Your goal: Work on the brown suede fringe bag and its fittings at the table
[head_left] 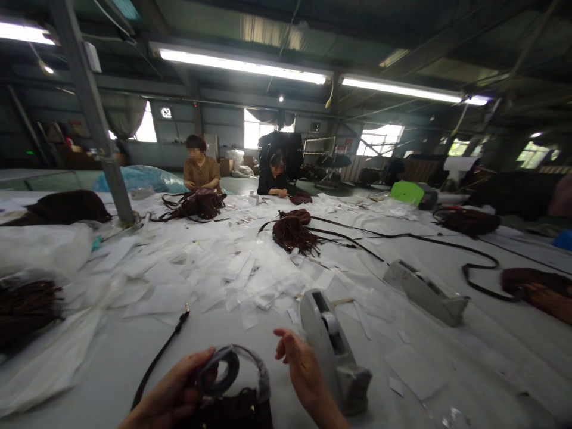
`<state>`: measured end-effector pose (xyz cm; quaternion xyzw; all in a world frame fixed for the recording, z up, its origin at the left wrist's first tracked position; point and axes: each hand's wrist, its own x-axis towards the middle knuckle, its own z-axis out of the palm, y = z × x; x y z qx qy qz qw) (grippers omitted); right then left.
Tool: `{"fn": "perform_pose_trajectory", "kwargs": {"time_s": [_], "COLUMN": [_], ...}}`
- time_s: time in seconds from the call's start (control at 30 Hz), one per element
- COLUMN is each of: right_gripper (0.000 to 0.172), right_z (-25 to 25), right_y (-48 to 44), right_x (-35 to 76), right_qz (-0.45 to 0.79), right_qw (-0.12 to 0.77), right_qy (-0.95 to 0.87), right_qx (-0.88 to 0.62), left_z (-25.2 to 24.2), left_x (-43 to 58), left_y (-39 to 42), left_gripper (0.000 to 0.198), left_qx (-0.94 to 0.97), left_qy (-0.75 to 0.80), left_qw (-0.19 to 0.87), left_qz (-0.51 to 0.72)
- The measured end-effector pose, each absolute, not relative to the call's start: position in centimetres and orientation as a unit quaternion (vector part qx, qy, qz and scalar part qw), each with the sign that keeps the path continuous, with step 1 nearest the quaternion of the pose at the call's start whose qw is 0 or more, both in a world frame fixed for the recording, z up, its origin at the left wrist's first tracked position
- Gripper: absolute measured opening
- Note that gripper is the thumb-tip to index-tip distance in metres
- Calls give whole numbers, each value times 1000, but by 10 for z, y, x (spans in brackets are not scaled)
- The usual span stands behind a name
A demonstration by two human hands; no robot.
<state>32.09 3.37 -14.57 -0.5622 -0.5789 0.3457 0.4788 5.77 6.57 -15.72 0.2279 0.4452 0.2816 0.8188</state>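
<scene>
At the lower middle, my left hand [185, 381] is closed on a coiled strap [229, 370], which looks wrapped in greyish plastic. The strap's arched length runs down to a dark brown bag [236, 410], partly cut off by the bottom edge. My right hand [300, 363] is raised to the right of the coil, fingers apart and slightly bent, with nothing visible in them. Close on its right stands a grey tape dispenser [346, 381] with a pale roll in it. Left of my left hand, a dark strap with a metal clip [165, 342] lies on the table.
White paper and plastic scraps [250, 268] litter the table [429, 333]. A second tape dispenser [426, 295] stands farther right. Brown fringed bags [292, 235] lie around with long straps trailing. Two people sit across the table. A metal post [96, 113] rises at the left.
</scene>
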Motion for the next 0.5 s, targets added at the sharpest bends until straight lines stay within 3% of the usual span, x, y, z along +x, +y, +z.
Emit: {"fn": "perform_pose_trajectory", "kwargs": {"time_s": [0.3, 0.4, 0.5], "right_gripper": [33, 38, 61], "right_z": [-180, -175, -146], "right_y": [17, 27, 29], "right_x": [276, 280, 277], "right_qz": [347, 342, 327], "right_qw": [352, 333, 324], "right_qy": [-685, -705, -723], "right_qx": [-535, -524, -515], "left_z": [-162, -158, -148], "left_x": [40, 34, 39], "left_y": [52, 45, 39], "left_gripper": [45, 46, 47], "left_qx": [189, 190, 237], "left_qy": [443, 443, 456], "left_qw": [809, 804, 778], "left_qz": [338, 349, 362]}}
